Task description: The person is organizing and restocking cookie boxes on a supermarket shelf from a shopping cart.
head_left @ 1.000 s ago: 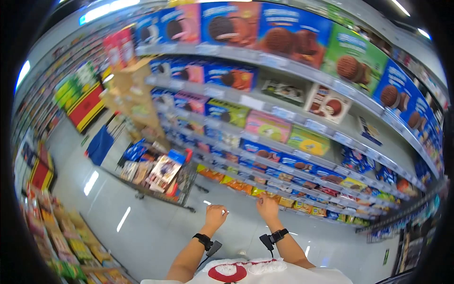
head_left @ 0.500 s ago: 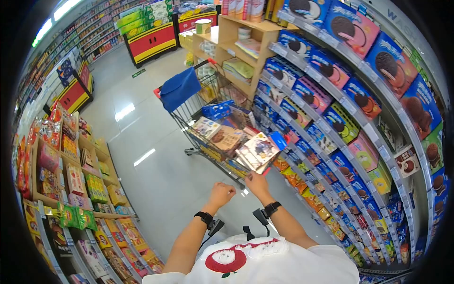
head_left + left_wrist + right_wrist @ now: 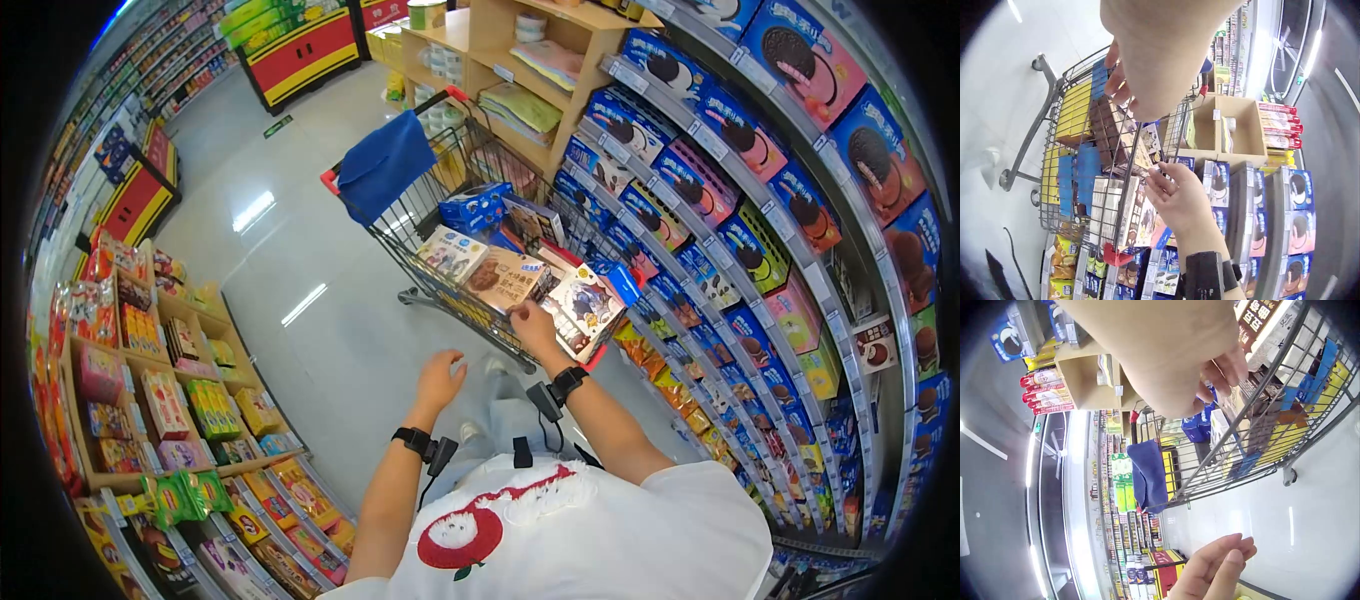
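My right hand is at the near side of a wire shopping cart, its fingers loosely bent beside a brown biscuit box and a pale picture box. The right wrist view has its fingers just over the boxes; contact with the rim cannot be told. Nothing is in my left hand, held in the air left of the right one, fingers relaxed. Also in the cart lie a blue pack and a white box. A blue cloth hangs over the handle end.
Shelves of blue biscuit boxes rise close on the right. A wooden rack with folded cloths stands behind the cart. On the left is a snack display, with red and yellow counters farther back across pale floor.
The view has swung left and come closer to the cart, which appears larger. My right hand has come from empty air to the cart's near side. My left hand remains in the air.
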A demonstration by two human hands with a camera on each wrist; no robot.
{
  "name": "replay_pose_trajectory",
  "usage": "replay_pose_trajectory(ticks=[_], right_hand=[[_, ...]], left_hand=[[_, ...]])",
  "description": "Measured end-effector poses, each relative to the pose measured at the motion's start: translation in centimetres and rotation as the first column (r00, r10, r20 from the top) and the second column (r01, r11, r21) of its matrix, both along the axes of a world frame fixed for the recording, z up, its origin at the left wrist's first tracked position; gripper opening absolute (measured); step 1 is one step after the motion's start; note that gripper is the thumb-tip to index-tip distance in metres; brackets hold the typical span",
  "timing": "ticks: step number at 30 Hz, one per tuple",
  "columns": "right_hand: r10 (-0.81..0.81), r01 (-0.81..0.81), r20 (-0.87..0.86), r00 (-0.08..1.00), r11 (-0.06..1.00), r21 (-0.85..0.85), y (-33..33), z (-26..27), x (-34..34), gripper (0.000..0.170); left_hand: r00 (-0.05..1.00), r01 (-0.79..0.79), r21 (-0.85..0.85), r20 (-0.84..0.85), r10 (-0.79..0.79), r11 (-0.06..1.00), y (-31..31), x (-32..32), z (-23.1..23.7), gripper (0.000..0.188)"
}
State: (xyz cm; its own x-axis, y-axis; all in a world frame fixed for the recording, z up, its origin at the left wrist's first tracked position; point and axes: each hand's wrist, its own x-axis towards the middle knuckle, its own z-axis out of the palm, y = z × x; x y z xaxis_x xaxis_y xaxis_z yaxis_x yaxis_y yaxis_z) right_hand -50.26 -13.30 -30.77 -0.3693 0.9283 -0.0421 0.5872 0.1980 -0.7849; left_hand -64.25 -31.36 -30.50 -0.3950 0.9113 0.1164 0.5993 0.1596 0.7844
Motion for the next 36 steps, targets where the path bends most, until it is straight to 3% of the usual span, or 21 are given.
replay_pose_trajectory(ticks=[5, 8, 9, 11, 14, 16, 21, 25, 29, 34, 36], right_hand=[[-0.006, 0.007, -0.008, 1.0, 0.995, 0.104, 6.1, -0.5, -0.5, 0.023], [-0.086, 0.075, 0.036, 0.996, 0.967, 0.245, 11.1, -2.4, -0.9, 0.025], [-0.051, 0.046, 0.043, 0.998, 0.992, 0.122, 12.8, -1.7, -0.8, 0.027], [-0.086, 0.081, 0.034, 0.996, 0.989, 0.126, 15.5, -3.0, -0.7, 0.026], [-0.085, 0.083, 0.116, 0.99, 0.996, 0.025, 18.8, -5.5, -0.3, 0.029], [-0.049, 0.064, 0.178, 0.983, 0.994, -0.083, 19.7, -5.6, 0.2, 0.031], [0.218, -0.155, 0.225, 0.95, 0.952, -0.265, 19.7, -6.2, 0.1, 0.044], [0.326, -0.181, 0.292, 0.899, 0.884, -0.43, 19.7, -7.1, -0.9, 0.05], [0.352, -0.156, 0.349, 0.868, 0.862, -0.482, 19.7, -7.8, -2.0, 0.053], [0.377, -0.063, 0.426, 0.822, 0.805, -0.59, 21.1, -6.0, -3.9, 0.057], [0.348, -0.056, 0.356, 0.867, 0.779, -0.625, 22.3, -6.0, -4.5, 0.06]], left_hand=[[0.999, 0.031, 0.049, -0.03, -0.029, 0.998, 7.2, -2.3, 0.1, 0.019], [0.997, 0.067, -0.053, 0.036, -0.065, 0.996, 12.2, -3.6, 1.9, 0.02], [0.997, 0.076, -0.023, 0.012, -0.076, 0.997, 14.0, -4.3, 1.6, 0.02], [0.994, 0.11, 0.021, -0.025, -0.109, 0.994, 16.9, -5.4, -0.1, 0.021], [0.986, 0.144, -0.081, -0.07, -0.15, 0.986, 21.1, -6.7, -0.9, 0.022], [0.986, 0.162, -0.162, -0.004, -0.165, 0.973, 23.1, -6.9, -1.7, 0.025], [0.971, 0.237, -0.334, 0.068, -0.227, 0.913, 27.2, -7.0, -5.7, 0.03], [0.939, 0.333, -0.375, 0.051, -0.339, 0.865, 30.1, -7.8, -6.9, 0.033], [0.868, 0.447, -0.383, -0.034, -0.496, 0.808, 32.8, -9.2, -7.5, 0.037], [0.884, 0.44, -0.425, 0.05, -0.465, 0.791, 35.5, -11.4, -9.6, 0.045], [0.88, 0.463, -0.465, 0.142, -0.453, 0.754, 36.9, -12.1, -9.6, 0.045]])
